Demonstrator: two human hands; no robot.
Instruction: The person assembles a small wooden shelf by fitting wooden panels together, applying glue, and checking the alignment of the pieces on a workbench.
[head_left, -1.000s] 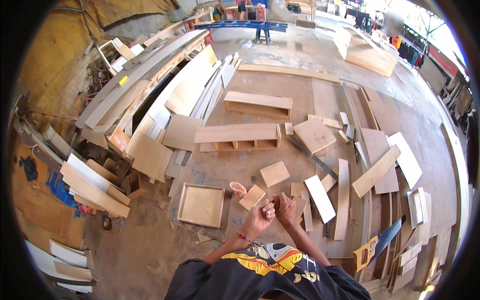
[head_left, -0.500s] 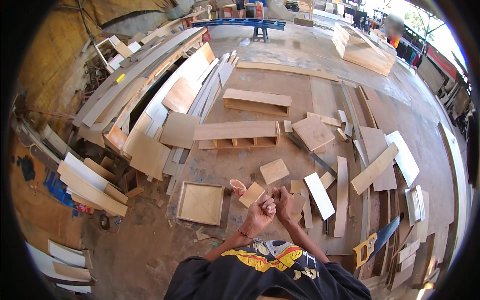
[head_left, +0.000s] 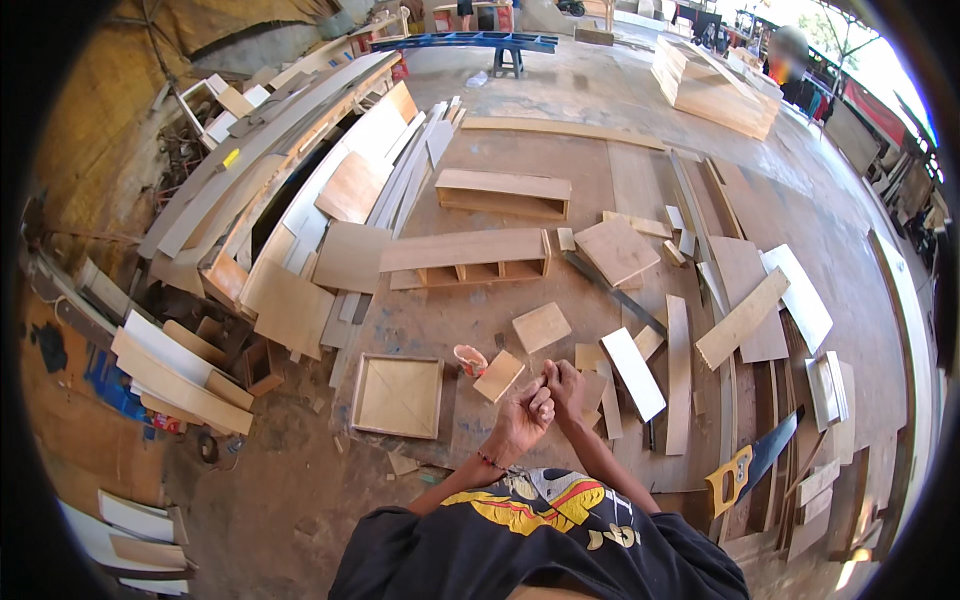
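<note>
the left hand [head_left: 522, 422] and right hand [head_left: 566, 390] meet over the near edge of the bench [head_left: 480, 442], thumbs and fingertips close to each other. the fingers are bent inwards, but whether they are pressed together or pinching some small piece i cannot tell — that spot is too tiny to read. the nearest thing is the small block [head_left: 499, 376], just beyond the left hand, towards the near edge and right of the tray [head_left: 398, 397], which sits at the near-left corner; the cup [head_left: 470, 360] stands just beside the block, on its left.

this looks like fingertip work, so steadiness counts for most: brace one hand against the other, let the left steady while the right makes the fine movements, and work with small turns rather than pulls. elbows close to the body would help. mind the cup — a careless sweep leftwards could tip it. the saw [head_left: 732, 482], by the bench's right side, is well apart from both hands, and is best left there.
</note>
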